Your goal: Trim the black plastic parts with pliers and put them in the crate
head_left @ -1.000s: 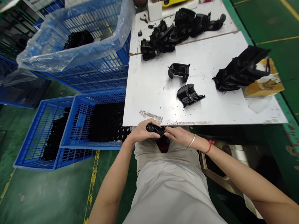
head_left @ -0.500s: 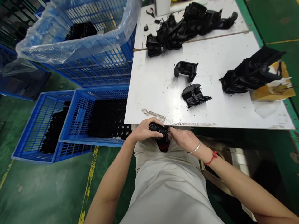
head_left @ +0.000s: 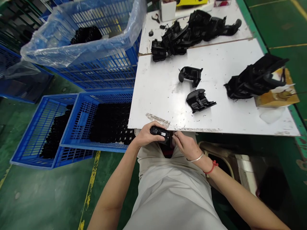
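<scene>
White table (head_left: 163, 95): to its left, a tall blue crate lined with clear plastic (head_left: 96, 60) and two low blue crates (head_left: 79, 127) of black parts; on its far edge a long pile of black mouldings (head_left: 192, 30), on its right side a black heap (head_left: 254, 78) against a yellow box (head_left: 280, 92), at its middle two single black housings (head_left: 195, 88). Below the table's near edge, over the lap: left hand (head_left: 146, 135) wrapped around a small black part (head_left: 160, 133). Right hand (head_left: 185, 143) pinched narrow, fingertips (head_left: 174, 136) touching that part's right end.
</scene>
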Demonstrator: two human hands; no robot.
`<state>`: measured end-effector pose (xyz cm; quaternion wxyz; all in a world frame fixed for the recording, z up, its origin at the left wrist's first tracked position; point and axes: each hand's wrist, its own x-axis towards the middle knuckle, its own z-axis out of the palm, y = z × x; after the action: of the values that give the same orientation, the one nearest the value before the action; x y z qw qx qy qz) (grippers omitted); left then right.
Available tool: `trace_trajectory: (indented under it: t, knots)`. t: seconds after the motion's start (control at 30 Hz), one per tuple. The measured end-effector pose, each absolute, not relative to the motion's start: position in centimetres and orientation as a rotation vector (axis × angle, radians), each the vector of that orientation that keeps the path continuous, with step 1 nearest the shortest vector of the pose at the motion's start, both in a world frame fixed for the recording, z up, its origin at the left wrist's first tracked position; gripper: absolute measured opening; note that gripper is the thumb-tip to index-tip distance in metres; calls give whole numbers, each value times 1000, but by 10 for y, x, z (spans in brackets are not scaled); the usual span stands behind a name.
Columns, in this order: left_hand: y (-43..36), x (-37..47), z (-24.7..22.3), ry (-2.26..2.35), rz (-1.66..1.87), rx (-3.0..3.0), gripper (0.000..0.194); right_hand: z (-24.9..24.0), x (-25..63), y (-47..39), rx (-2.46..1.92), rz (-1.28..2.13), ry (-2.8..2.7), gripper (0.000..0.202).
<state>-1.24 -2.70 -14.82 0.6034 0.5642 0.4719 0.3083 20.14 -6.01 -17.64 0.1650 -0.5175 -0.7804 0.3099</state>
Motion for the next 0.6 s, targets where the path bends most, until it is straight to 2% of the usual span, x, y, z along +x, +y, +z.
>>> trace_trajectory:
  t: [0.23, 0.43, 0.6]
  knots:
    - [-42, -12, -159, 933, 879, 1191, 45, -149, 202, -62, -1255, 1342, -1761, 23]
    - [-55, -8, -173, 759, 1033, 1049, 52, -125, 192, -65, -1152, 1440, -1660, 22]
    - [-63, -2, -174, 793, 985, 883, 71, -106, 191, -71, -1125, 1499, -1697, 23]
